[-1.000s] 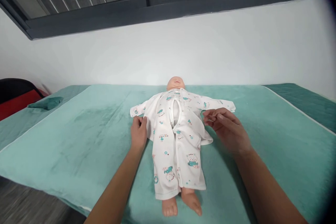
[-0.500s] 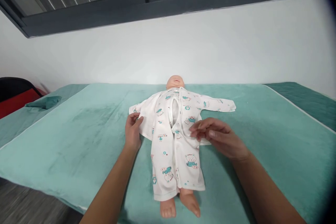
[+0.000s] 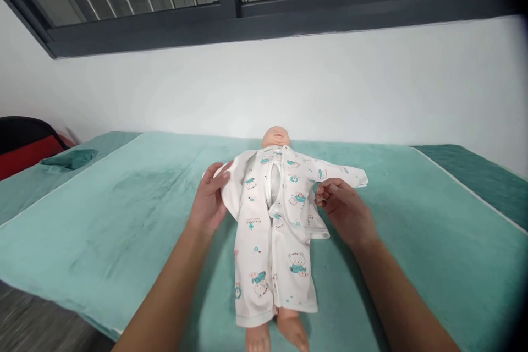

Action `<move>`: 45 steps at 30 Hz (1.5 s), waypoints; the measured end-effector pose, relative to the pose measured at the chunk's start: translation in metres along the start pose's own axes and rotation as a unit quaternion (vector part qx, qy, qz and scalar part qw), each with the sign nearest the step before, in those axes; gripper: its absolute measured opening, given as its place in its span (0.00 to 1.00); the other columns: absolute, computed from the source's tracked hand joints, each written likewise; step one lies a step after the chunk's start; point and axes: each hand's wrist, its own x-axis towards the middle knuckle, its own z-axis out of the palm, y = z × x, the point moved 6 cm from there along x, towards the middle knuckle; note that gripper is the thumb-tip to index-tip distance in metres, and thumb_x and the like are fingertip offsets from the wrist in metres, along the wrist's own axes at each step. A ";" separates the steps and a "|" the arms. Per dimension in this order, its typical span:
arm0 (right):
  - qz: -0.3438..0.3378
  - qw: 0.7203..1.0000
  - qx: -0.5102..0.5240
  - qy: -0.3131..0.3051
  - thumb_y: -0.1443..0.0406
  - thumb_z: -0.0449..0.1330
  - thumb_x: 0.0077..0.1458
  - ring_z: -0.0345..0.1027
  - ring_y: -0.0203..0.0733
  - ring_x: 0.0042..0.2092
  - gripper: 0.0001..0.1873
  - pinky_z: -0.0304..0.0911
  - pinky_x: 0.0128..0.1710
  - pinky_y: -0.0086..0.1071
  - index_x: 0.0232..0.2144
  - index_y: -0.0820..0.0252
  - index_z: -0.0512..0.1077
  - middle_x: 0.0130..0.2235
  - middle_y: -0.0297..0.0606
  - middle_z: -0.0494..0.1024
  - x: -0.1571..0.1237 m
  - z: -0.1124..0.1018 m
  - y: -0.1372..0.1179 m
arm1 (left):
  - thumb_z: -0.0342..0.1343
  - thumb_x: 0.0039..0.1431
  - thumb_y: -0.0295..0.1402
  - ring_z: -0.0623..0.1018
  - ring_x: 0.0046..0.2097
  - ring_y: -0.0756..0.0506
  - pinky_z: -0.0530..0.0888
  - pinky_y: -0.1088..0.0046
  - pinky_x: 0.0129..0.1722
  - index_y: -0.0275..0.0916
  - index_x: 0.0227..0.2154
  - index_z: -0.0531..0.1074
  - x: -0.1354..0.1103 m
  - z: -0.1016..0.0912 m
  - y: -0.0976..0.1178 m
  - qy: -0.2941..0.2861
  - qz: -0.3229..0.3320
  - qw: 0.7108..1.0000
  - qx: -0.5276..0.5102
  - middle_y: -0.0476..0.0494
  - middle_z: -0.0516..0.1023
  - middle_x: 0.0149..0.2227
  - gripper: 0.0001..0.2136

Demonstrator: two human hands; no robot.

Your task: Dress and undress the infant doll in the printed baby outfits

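Note:
A baby doll [image 3: 276, 135] lies on its back, its bare feet towards me. It wears white printed trousers [image 3: 258, 280] and a white printed baby jacket [image 3: 297, 198]. The jacket's left front is folded outwards, showing its plain inner side. My left hand [image 3: 209, 198] is closed on this cloth near the sleeve, thumb on top. Beside the jacket's right edge, below the outstretched sleeve [image 3: 344, 173], is my right hand [image 3: 348, 209]. Its fingers are curled together; whether they pinch any cloth is hidden.
A green padded sheet [image 3: 124, 214] covers the bed under the doll. Behind it rises a white wall [image 3: 185, 93] with a dark-framed barred window [image 3: 231, 16]. Far left are a red and black item [image 3: 28, 146] and a bunched green cloth [image 3: 70, 159].
My right hand has moved from over the jacket's front to its right side. My left hand has lifted and gathered the left flap. The camera view has tilted slightly upwards.

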 end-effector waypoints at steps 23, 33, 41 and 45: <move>-0.027 0.778 -0.623 0.074 0.47 0.58 0.55 0.66 0.45 0.33 0.19 0.58 0.34 0.37 0.28 0.55 0.69 0.31 0.39 0.76 0.087 0.063 -0.018 | 0.58 0.60 0.35 0.73 0.36 0.42 0.68 0.66 0.38 0.45 0.28 0.76 -0.083 0.015 -0.011 -0.128 0.166 0.859 0.467 0.46 0.76 0.32 0.06; -0.051 0.814 -0.562 0.139 0.61 0.53 0.54 0.61 0.42 0.30 0.10 0.53 0.31 0.35 0.23 0.55 0.67 0.25 0.36 0.73 0.116 0.056 -0.008 | 0.61 0.55 0.35 0.74 0.34 0.44 0.67 0.69 0.35 0.41 0.34 0.80 0.056 0.070 -0.007 -0.035 0.148 0.870 0.468 0.45 0.78 0.33 0.06; -0.090 0.914 -0.373 0.132 0.58 0.59 0.54 0.70 0.44 0.36 0.11 0.63 0.38 0.34 0.32 0.56 0.79 0.32 0.35 0.80 0.120 0.057 -0.009 | 0.66 0.45 0.30 0.70 0.27 0.47 0.62 0.70 0.28 0.40 0.20 0.75 0.101 0.099 -0.027 -0.053 0.077 0.900 0.425 0.45 0.76 0.24 0.06; -0.114 0.923 -0.341 0.137 0.56 0.60 0.55 0.72 0.45 0.37 0.14 0.65 0.39 0.35 0.37 0.56 0.81 0.35 0.37 0.81 0.122 0.053 -0.007 | 0.64 0.50 0.32 0.69 0.26 0.50 0.64 0.71 0.29 0.38 0.23 0.75 0.095 0.108 -0.029 -0.040 0.065 0.954 0.289 0.47 0.74 0.24 0.05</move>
